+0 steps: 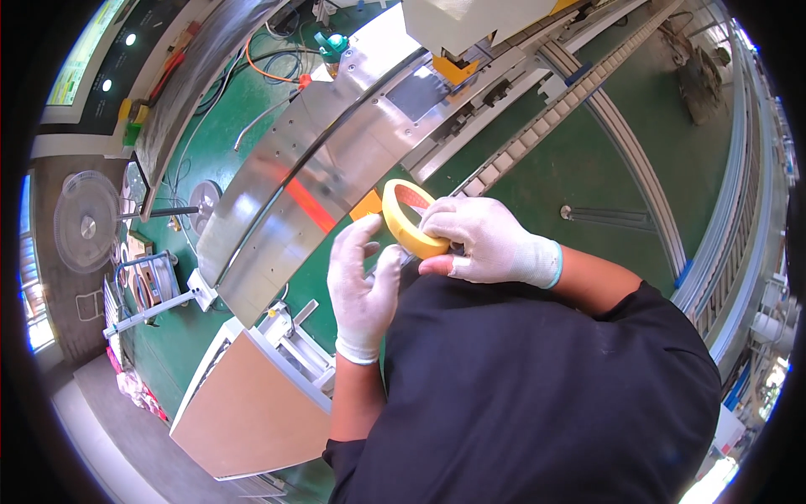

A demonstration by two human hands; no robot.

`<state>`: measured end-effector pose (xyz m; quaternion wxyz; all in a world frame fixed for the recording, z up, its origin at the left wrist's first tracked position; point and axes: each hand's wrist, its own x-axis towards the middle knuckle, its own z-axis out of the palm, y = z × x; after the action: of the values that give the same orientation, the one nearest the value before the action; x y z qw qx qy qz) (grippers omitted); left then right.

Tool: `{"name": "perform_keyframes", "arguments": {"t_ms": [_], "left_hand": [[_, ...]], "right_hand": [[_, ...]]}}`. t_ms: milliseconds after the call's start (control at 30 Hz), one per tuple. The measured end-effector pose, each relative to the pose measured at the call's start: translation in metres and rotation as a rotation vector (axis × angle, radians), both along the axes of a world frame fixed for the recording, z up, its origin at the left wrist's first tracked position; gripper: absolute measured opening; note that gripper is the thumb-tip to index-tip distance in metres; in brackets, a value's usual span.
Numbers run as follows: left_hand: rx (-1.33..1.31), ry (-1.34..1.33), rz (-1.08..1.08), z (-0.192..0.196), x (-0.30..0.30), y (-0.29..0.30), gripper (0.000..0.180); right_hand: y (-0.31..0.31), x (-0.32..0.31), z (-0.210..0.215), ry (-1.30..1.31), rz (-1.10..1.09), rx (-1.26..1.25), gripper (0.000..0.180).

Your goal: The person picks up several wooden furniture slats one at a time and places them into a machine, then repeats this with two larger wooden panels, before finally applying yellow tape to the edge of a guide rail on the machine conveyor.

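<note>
Right hand [485,244]: closed round tape roll [409,220], steadying it upright.
Left hand [363,286]: fingers half-open beside roll, apparently picking its free end; holds nothing.
Beyond hands: metal sheet [311,181].

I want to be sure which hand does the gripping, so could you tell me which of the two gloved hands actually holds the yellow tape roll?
The right hand grips the yellow tape roll; the left hand is open-fingered beside it.
</note>
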<state>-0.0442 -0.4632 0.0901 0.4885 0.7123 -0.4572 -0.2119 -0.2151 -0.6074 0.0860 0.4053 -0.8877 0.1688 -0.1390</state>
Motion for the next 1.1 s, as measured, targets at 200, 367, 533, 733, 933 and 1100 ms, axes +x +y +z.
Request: {"name": "perform_keyframes", "arguments": {"t_ms": [200, 367, 533, 733, 933, 1100], "left_hand": [[-0.016, -0.379, -0.047, -0.006, 0.002, -0.006, 0.020], [0.042, -0.432, -0.035, -0.006, 0.005, -0.003, 0.014], [0.023, -0.107, 0.032, -0.006, 0.007, 0.002, 0.015], [0.043, -0.293, -0.075, -0.009, 0.009, -0.002, 0.021], [0.031, -0.514, -0.093, -0.008, 0.012, -0.004, 0.017], [0.189, -0.186, -0.090, -0.006, 0.017, 0.002, 0.020]], "right_hand": [[0.004, 0.006, 0.005, 0.038, 0.041, -0.078, 0.041], [0.004, 0.007, 0.001, 0.056, 0.049, -0.070, 0.042], [-0.002, 0.007, 0.006, 0.055, 0.005, -0.027, 0.043], [0.005, 0.009, 0.006, 0.085, 0.027, -0.116, 0.039], [0.006, 0.011, 0.007, 0.099, 0.058, -0.125, 0.040], [0.003, 0.011, 0.003, 0.129, 0.023, -0.059, 0.040]]}}
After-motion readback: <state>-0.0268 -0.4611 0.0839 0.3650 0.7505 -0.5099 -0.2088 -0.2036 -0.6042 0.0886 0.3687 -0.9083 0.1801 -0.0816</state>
